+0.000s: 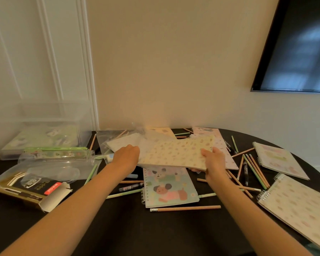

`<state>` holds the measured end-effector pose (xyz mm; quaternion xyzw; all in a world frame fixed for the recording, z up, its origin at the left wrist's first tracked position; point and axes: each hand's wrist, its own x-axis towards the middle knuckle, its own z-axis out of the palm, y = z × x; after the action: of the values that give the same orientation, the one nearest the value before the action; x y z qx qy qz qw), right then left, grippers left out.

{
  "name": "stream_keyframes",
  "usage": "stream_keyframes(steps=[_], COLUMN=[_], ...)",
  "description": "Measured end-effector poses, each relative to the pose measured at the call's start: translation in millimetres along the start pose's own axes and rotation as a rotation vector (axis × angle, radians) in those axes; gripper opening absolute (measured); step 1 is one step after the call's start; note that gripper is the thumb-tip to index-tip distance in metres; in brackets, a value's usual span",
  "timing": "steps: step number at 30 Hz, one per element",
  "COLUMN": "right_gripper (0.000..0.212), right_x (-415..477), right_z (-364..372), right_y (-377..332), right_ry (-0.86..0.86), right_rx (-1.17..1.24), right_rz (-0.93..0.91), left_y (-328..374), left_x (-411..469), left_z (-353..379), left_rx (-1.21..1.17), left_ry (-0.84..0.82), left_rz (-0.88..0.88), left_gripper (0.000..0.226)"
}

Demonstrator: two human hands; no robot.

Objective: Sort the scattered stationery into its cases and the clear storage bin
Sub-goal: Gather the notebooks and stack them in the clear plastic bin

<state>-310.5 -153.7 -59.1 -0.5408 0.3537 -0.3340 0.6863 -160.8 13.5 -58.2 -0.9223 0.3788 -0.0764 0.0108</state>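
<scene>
**Yellow notebook lifted over the clutter**

A thin, flat yellow notebook (pixel 177 152) with a small blotchy print is held above the dark table (pixel 155 233). The right hand (pixel 213 161) pinches its right edge, thumb on top. The left hand (pixel 127 157) covers its left edge, fingers curled down; its grip cannot be told. Beneath lies a glossy spiral notebook (pixel 169 187), among slim wooden pencils (pixel 188 208). The clear storage bin (pixel 41 130) stands far left.

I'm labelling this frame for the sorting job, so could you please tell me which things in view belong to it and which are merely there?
Part of the job:
- yellow patterned notebook, held by the left hand and right hand
- dog-cover spiral notebook
- scattered pencils
- clear storage bin
- open pen box

Merely there:
- wall screen
- dark table
</scene>
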Motion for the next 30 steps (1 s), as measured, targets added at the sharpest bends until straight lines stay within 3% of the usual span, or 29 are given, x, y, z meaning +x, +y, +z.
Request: stream_keyframes(steps=[3,6,10,14,15,18,20,26,30], right_gripper=[0.038,0.046,0.04,0.041,0.043,0.042,0.039,0.029,0.029], right_x=[-1.2,-6.0,-13.6,-0.7,2.4,5.2,9.3,27.0,39.3], right_z=[24.2,57.5,77.4,64.3,63.4,68.2,72.2,94.2,126.6], right_y=[18.4,29.3,30.3,35.8,38.6,44.3,48.7,49.0,62.9], right_ry=[0.032,-0.072,-0.277,-0.308,-0.321,-0.347,-0.334,-0.315,-0.25], right_rx=[0.006,-0.029,0.07,0.079,0.06,0.047,0.036,0.097,0.185], right_rz=[-0.032,-0.012,0.234,0.388,0.394,0.363,0.313,0.273,0.296], left_y=[5.8,9.0,10.0,11.2,13.6,26.9,34.1,32.4,24.2], left_x=[-3.6,-3.1,-11.4,-11.2,-5.9,18.1,30.2,47.0,47.1], left_z=[-4.8,-5.3,-5.0,3.9,6.5,16.4,19.5,21.9,23.7], left_rx=[0.015,-0.022,-0.001,-0.042,-0.079,-0.134,-0.144,-0.327,-0.511], left_ry=[0.005,0.036,0.062,0.011,0.014,0.015,0.024,0.213,0.235], left_rz=[0.042,0.072,0.086,0.027,0.007,0.004,0.007,0.068,0.07], left_gripper=[0.019,0.019,0.023,0.01,0.012,0.054,0.06,0.031,0.02])
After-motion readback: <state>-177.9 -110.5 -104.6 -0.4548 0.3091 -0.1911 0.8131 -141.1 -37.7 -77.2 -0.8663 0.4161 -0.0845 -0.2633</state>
